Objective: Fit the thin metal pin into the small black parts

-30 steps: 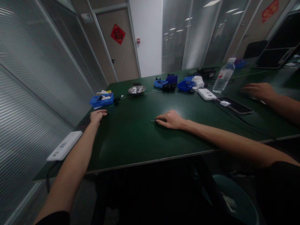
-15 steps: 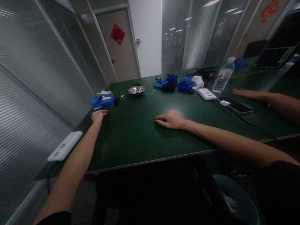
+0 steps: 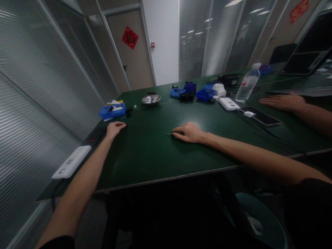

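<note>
My left hand [image 3: 114,130] rests over the left part of the green table [image 3: 145,155], its fingers pinched on a small black piece [image 3: 125,126] too small to name. My right hand [image 3: 190,132] lies low on the table near its middle, fingers closed round a small screwdriver [image 3: 169,134]. The thin metal shaft points left; most of the dark handle is hidden in the fingers. Beyond my left hand stands a blue tray [image 3: 113,112] holding white and dark items, with a few small black parts [image 3: 128,112] beside it.
A metal bowl [image 3: 151,100] stands farther back, left of several blue bins [image 3: 204,94]. To the right are a white power bank [image 3: 228,104], a phone [image 3: 261,116], a water bottle [image 3: 248,84] and another person's hand [image 3: 284,102]. A white device [image 3: 72,162] lies at the left edge.
My left hand has moved a little to the right with the small black piece. My right hand and the screwdriver have stayed put. The other person's hand has shifted slightly.
</note>
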`<state>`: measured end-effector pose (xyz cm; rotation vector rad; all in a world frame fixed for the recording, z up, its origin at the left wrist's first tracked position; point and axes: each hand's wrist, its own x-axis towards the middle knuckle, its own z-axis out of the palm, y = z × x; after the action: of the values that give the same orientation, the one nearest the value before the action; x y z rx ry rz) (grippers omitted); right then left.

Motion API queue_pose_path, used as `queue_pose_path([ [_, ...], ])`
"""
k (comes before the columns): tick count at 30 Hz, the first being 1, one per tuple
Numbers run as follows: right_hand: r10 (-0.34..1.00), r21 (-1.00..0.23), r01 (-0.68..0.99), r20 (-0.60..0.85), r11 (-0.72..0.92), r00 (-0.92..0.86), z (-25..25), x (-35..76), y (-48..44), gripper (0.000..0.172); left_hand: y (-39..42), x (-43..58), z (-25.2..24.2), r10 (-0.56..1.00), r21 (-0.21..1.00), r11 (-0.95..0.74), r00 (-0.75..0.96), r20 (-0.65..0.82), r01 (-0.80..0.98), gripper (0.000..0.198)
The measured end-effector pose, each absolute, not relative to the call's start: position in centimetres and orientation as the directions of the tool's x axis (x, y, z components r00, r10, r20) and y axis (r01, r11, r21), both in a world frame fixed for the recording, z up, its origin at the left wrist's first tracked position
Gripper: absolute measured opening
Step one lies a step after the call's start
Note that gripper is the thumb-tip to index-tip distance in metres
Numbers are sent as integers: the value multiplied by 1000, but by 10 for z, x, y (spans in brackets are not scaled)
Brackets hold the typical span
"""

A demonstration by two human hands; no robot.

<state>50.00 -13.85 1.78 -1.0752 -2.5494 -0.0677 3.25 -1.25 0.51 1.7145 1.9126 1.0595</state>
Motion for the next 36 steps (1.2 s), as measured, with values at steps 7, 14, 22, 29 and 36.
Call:
queue_pose_path([
  [7, 640, -108, 658, 395, 745, -659, 17, 500, -139, 48, -63, 140, 10, 777, 649, -577, 577, 250, 496, 36],
  [14, 578, -109, 596, 428, 796, -694, 15, 503, -141, 44, -104, 185, 14, 631, 594, -700, 734, 251, 398, 32],
  [22, 519, -91, 543, 457, 835, -722, 16, 501, -143, 43, -101, 180, 13, 628, 595, -706, 729, 273, 384, 31],
  [29, 479, -80, 501, 454, 862, -751, 15, 500, -142, 46, -107, 185, 15, 618, 621, -696, 740, 265, 360, 31],
  [36, 479, -45, 511, 425, 858, -768, 16, 497, -145, 47, -115, 196, 17, 573, 639, -704, 780, 253, 310, 32],
])
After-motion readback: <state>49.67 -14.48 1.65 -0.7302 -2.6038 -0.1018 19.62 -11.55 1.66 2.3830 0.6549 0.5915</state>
